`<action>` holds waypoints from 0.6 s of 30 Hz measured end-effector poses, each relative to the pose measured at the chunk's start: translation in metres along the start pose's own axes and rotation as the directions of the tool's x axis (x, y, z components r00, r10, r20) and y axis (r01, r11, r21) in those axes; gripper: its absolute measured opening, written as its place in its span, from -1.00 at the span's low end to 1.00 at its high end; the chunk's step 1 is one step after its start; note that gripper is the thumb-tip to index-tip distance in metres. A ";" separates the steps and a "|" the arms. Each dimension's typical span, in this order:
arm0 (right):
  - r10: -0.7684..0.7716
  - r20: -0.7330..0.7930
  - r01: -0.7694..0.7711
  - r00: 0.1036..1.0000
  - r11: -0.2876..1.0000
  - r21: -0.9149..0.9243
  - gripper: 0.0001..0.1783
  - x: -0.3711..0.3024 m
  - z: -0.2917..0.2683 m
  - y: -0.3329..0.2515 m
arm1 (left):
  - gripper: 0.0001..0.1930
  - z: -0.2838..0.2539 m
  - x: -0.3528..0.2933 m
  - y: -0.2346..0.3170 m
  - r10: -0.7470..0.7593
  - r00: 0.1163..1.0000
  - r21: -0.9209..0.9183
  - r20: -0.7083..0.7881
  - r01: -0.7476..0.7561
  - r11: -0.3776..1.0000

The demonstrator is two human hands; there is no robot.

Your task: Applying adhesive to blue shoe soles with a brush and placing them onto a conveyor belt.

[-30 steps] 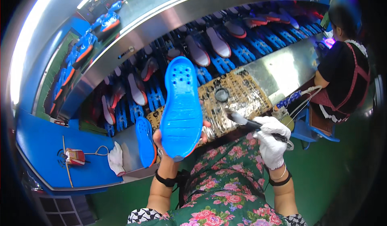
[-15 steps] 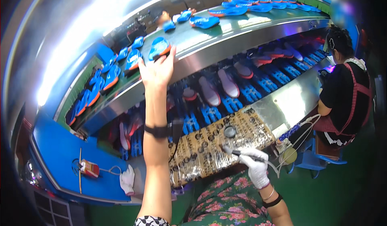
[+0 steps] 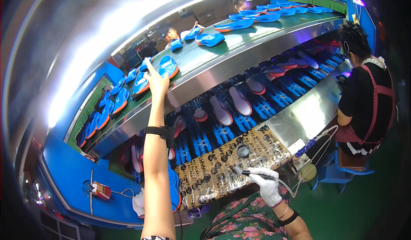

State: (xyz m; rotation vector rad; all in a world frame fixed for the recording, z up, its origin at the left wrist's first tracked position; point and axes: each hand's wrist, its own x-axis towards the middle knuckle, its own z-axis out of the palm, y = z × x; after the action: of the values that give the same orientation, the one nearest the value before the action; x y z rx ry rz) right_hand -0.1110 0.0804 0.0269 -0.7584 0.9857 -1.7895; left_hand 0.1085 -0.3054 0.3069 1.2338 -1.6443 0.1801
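1. The brown board (image 3: 265, 148) is my marker. Past its far side is the long belt (image 3: 188, 62), with many blue shoe soles on it.
2. The left hand (image 3: 156, 79) is bare, and its fingers are spread wide. It is at the belt, past the board's far left corner, right by a left sole (image 3: 139, 85) and a right sole (image 3: 168, 67). It looks empty, but I can't tell if a fingertip touches either sole.
3. Those two soles sit near each other. A stretched hand could bump the wrong one, and it might slip off the belt toward the board.
4. The soles look shiny. I can't tell if they are wet; if so, bare fingers could smear them.
5. The right hand (image 3: 264, 185), in a white glove, is wrapped around a brush (image 3: 245, 172). Its tip is over the board. If nobody watches it, it could rub or drip there.
6. A small dark dish (image 3: 243, 151) sits on the board, just past the brush. A quick swing could knock it.
7. A spare sole (image 3: 176, 192) is at the board's left end, just beside the left forearm. A careless pull back could push it down.
8. A cord (image 3: 293, 194) loops by the board's right end. It could snag the glove.
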 end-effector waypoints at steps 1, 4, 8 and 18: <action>0.006 0.010 -0.006 1.000 1.000 -0.002 -0.78 0.001 -0.001 -0.001 | 0.12 0.003 0.004 -0.001 0.083 0.995 -0.005 -0.056 -0.083 0.997; 0.001 -0.020 -0.001 1.000 1.000 -0.005 -0.78 0.010 -0.014 0.001 | 0.03 0.032 0.001 0.028 0.117 0.965 0.268 -0.235 -0.051 0.962; -0.027 -0.057 0.025 0.998 0.999 -0.036 -0.78 0.019 -0.026 0.000 | -0.03 0.092 -0.002 0.079 0.473 0.880 0.130 0.041 -0.474 0.871; 0.014 -0.121 -0.019 0.993 0.999 -0.039 -0.80 0.029 -0.043 -0.002 | 0.01 0.191 0.045 0.140 0.110 0.859 0.082 0.501 -0.174 0.981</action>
State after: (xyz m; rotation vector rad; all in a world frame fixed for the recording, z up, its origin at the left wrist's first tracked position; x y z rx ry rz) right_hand -0.1575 0.0671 0.0099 -0.6709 1.1065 -1.8228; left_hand -0.1176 -0.3893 0.3132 1.3243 -2.2026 0.0571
